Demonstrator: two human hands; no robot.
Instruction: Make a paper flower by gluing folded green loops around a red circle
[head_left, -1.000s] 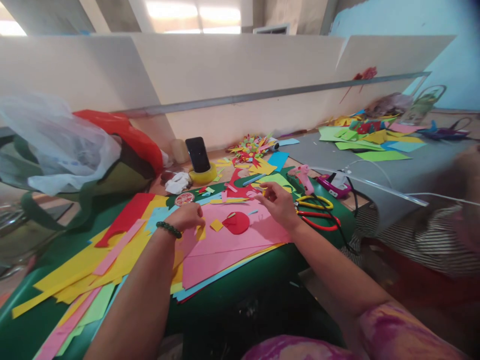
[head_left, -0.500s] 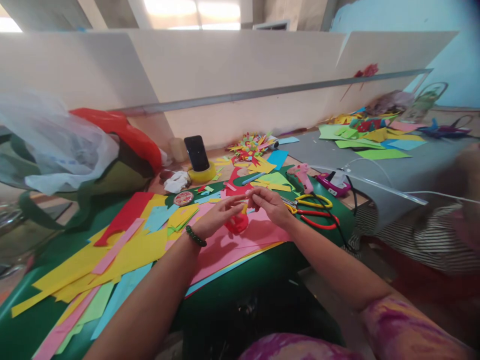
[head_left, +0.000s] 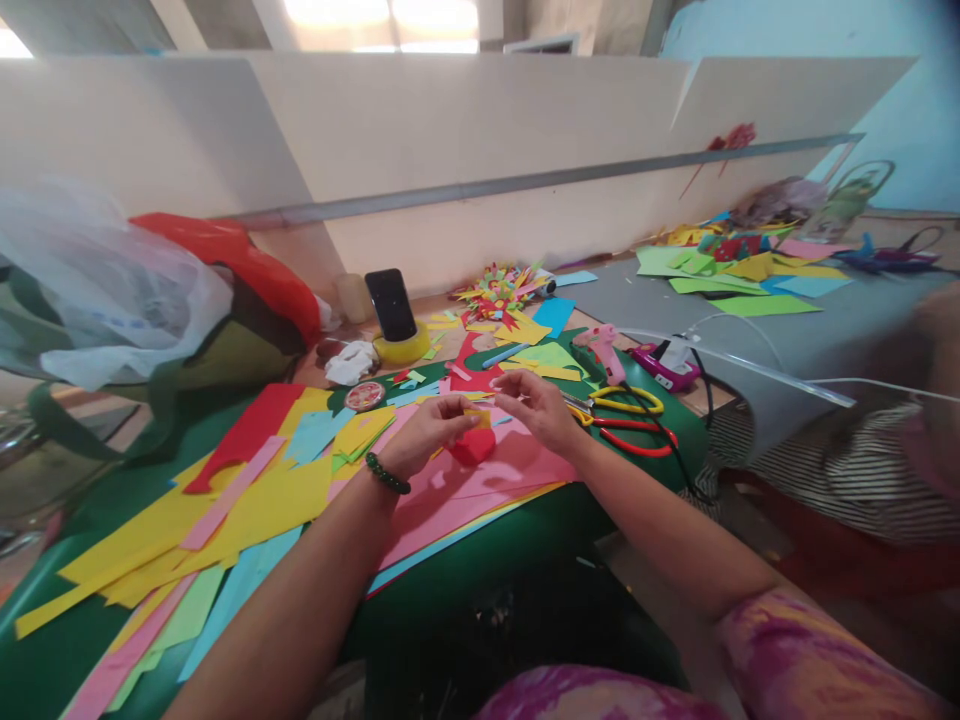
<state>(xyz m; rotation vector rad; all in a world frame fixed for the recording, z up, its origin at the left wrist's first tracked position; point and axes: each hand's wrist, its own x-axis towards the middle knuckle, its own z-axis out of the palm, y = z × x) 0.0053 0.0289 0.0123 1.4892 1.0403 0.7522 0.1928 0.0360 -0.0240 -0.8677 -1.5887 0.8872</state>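
Observation:
A small red and yellow paper piece [head_left: 474, 446] is pinched in my left hand [head_left: 427, 436], its red rounded part hanging below the fingers. My right hand [head_left: 541, 408] is just to the right of it, thumb and fingers curved and a little apart, with nothing I can make out between them. Both hands are over a stack of pink sheets [head_left: 420, 520] on the green-covered table. Right of my right hand lie yellow-handled scissors [head_left: 634, 402] and a red-handled tool [head_left: 637, 442].
A pink glue gun [head_left: 604, 352] and its cord are beyond the scissors. Coloured paper strips [head_left: 262, 510] spread on the left. Behind stand a phone [head_left: 391, 304], a yellow tape roll [head_left: 405, 346] and a paper-strip cluster [head_left: 501, 292]. A person's striped clothing [head_left: 840, 480] shows at right.
My left fingers have drawn back slightly left and curled in on the paper piece. My right thumb and fingers have parted from the pinch near the left fingertips.

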